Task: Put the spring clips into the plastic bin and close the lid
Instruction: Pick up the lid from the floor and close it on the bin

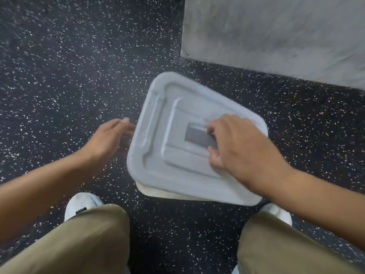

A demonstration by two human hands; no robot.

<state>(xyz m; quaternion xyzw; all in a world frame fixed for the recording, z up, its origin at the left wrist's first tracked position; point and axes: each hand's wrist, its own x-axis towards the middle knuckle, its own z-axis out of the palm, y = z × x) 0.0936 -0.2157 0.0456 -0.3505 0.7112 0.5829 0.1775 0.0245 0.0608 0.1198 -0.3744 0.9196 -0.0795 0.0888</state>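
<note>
A white plastic lid (169,155) with a grey rectangular handle (197,136) in its middle lies skewed over a cream plastic bin (158,192), whose near edge shows under it. My right hand (241,147) grips the lid at the grey handle, fingers curled around it. My left hand (110,139) is beside the lid's left edge with fingers apart, fingertips at or near the rim; I cannot tell if they touch. No spring clips are visible; the bin's inside is hidden by the lid. The picture is blurred.
The bin stands on a black speckled floor (69,76). A grey slab or mat (276,32) fills the far right. My knees in tan trousers and white shoes (83,204) are close in front of the bin.
</note>
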